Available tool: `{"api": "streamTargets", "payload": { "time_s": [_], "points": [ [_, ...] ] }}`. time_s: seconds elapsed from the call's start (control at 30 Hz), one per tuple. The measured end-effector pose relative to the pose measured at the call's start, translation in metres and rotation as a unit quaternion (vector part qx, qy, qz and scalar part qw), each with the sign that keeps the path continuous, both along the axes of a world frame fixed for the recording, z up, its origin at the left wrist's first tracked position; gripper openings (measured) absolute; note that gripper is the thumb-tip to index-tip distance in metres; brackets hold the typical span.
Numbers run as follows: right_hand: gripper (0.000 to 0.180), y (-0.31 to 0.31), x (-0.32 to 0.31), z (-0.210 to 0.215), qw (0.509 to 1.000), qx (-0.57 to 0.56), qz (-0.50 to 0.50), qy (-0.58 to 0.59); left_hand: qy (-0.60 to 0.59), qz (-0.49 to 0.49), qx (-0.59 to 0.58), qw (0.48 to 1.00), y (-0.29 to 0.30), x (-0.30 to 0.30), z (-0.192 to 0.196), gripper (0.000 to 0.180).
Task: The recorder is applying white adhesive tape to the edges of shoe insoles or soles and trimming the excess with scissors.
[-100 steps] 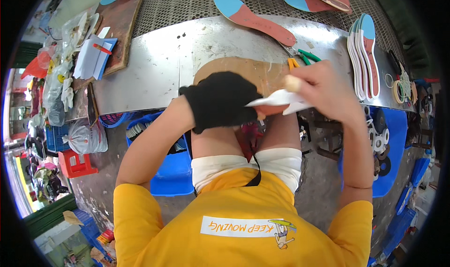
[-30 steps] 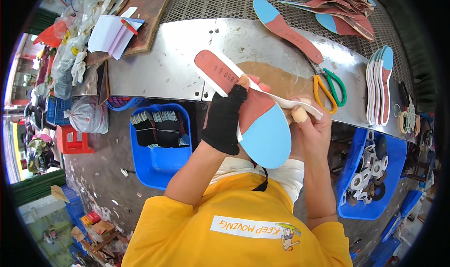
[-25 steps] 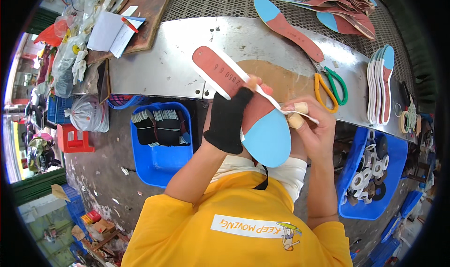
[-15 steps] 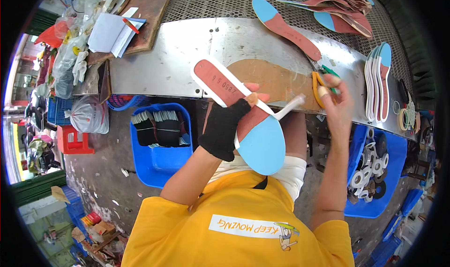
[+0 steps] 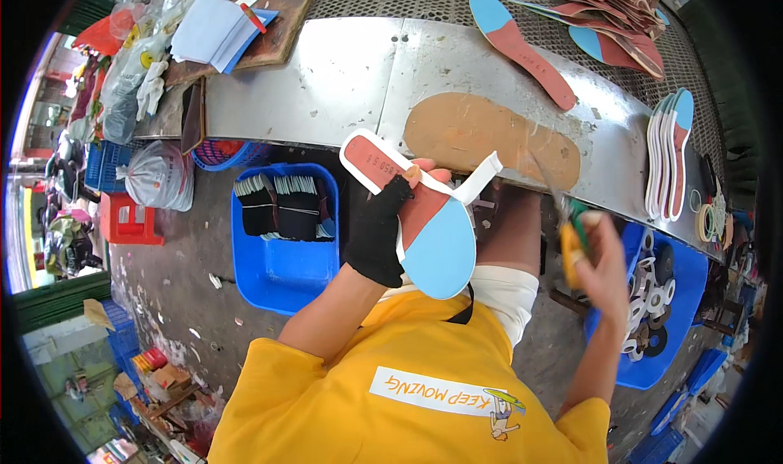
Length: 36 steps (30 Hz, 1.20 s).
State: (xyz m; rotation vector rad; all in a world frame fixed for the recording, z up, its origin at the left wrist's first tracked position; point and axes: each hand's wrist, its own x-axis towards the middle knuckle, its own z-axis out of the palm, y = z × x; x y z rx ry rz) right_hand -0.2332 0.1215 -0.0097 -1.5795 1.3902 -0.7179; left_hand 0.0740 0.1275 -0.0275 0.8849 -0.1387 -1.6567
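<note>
My left hand, in a black fingerless glove, grips a red and light blue insole over my lap. White edging runs round its red end. A loose tail of white strip sticks out from the insole's right side. At the right, my right hand is closed on scissors with green and yellow handles, somewhat blurred. Their blades point up and left, apart from the insole. Beyond the insole, a brown sole-shaped piece lies on the metal bench.
Another insole lies across the bench's back edge, with a pile of insoles behind. Several white-edged insoles stand at the right. Below are a blue bin of tape rolls and a blue tub holding black bundles.
The scissors have come off the bench in my right hand, moving down toward me. The insole has shifted slightly left, and its loose strip points more upward.
</note>
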Motion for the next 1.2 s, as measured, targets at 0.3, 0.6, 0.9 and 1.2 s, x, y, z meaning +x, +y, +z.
{"api": "streamTargets", "payload": {
  "time_s": [0.3, 0.6, 0.9, 1.2],
  "points": [
    [0.059, 0.07, 0.06, -0.045, 0.982, 0.144, 0.036, -0.119, 0.003, 0.007, 0.013, 1.0, 0.011, -0.003, 0.001, 0.032],
    [0.056, 0.069, 0.054, -0.051, 0.997, 0.061, 0.056, -0.007, -0.072, -0.077, -0.021, 0.994, 0.012, -0.005, -0.007, 0.03],
    [0.057, 0.061, 0.051, -0.055, 0.995, -0.011, 0.062, -0.076, -0.091, -0.042, -0.079, 0.992, 0.0, -0.025, 0.002, 0.028],
    [0.048, 0.06, 0.046, -0.039, 0.998, -0.025, 0.048, 0.018, -0.091, -0.041, -0.09, 0.991, -0.003, -0.021, 0.0, 0.032]
  ]
}}
